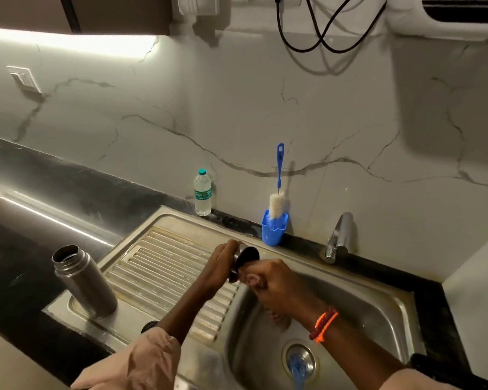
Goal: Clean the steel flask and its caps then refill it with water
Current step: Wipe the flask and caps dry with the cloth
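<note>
The left hand [223, 263] is gripping a dark round steel cap [247, 258] while the right hand [268, 280], blurred, is seemingly curling to rub it; turning it should reach every rim.

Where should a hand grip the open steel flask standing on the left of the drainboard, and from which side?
Grip the steel flask around its straight mid-body, below the narrower neck. It stands upright with its mouth open, so a wrap from the side would likely keep it level. Come from the right, over the ribbed drainboard, where nothing blocks the way. The left hand is nearer but grips a cap.
</note>
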